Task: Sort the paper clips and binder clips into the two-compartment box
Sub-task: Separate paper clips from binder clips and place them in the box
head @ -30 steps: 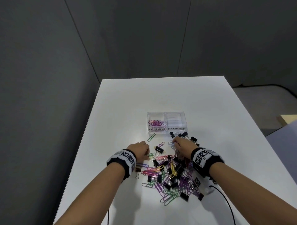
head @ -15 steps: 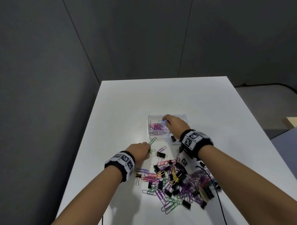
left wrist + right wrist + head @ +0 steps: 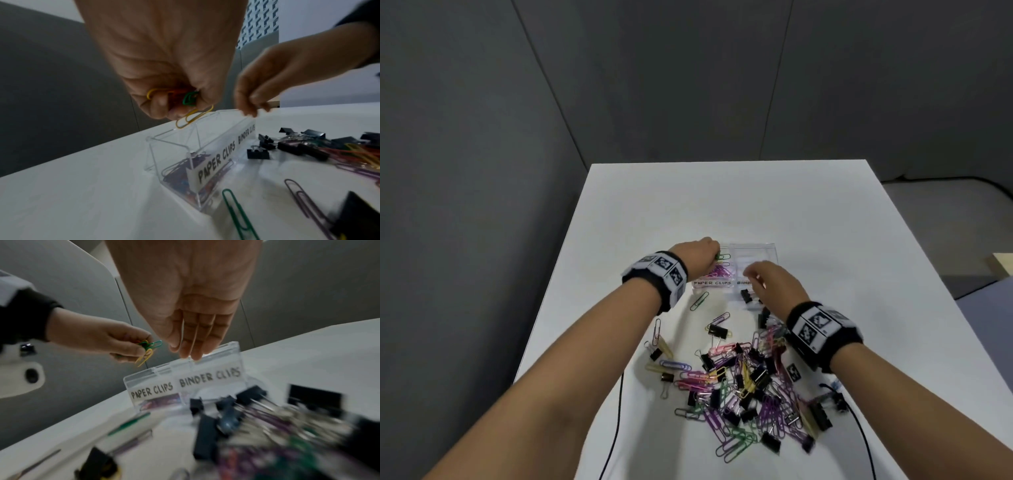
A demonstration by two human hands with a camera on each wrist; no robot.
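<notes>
A clear two-compartment box (image 3: 756, 244) stands mid-table, labelled PAPER CLIPS on the left and BINDER CLIPS on the right. Purple paper clips (image 3: 717, 272) lie in its left compartment. My left hand (image 3: 717, 257) hovers over that compartment and pinches a small bunch of yellow and green paper clips (image 3: 190, 100). My right hand (image 3: 750, 272) hangs just above the box's front wall (image 3: 205, 381), fingers (image 3: 202, 331) straight, holding nothing. A mixed pile of coloured paper clips and black binder clips (image 3: 743, 383) lies in front of the box.
The white table (image 3: 722, 205) is hemmed by grey walls on the left and behind. A loose green paper clip (image 3: 698, 301) and a black binder clip (image 3: 746, 295) lie by the box front. Black cables (image 3: 616, 411) run off the near edge.
My left hand has lifted from the pile to the box's left compartment with paper clips in it. My right hand, half a second ago over that compartment, has drawn back and is empty.
</notes>
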